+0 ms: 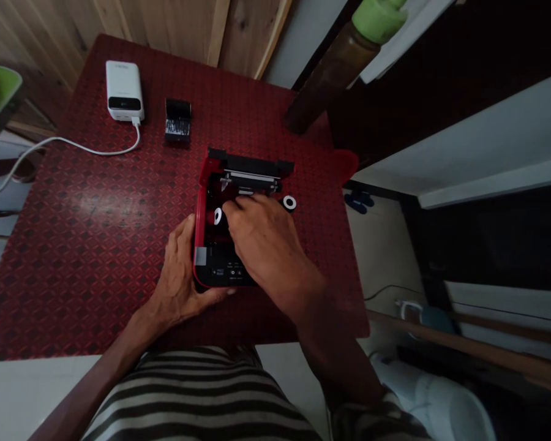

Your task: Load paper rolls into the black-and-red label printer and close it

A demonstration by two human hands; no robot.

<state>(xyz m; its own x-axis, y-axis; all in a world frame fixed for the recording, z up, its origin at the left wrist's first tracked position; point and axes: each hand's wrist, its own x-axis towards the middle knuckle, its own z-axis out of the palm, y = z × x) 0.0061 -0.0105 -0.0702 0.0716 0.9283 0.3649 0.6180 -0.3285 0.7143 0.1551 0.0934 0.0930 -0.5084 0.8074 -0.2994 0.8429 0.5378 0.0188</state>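
A small red and black printer [213,269] sits near the front edge of a table covered in a red patterned cloth [87,245], with its lid [250,164] swung open toward the far side. The left hand [179,275] clasps the printer's near left corner, its fingers lying together along the red side wall and its thumb hooked around the front edge. The right hand [261,245] reaches over the control panel into the open compartment with its fingers curled downward. Their tips are close to a white roll holder [217,216] inside, but whether they pinch anything cannot be told. A second round white and black spool piece [289,203] lies just beside the printer's right side. Farther back on the left, a white power bank [124,90] rests with a white cable [87,147] trailing off the table's left edge. A small black object [178,120] lies near it. A brown bottle with a green cap [344,61] stands at the far right corner.
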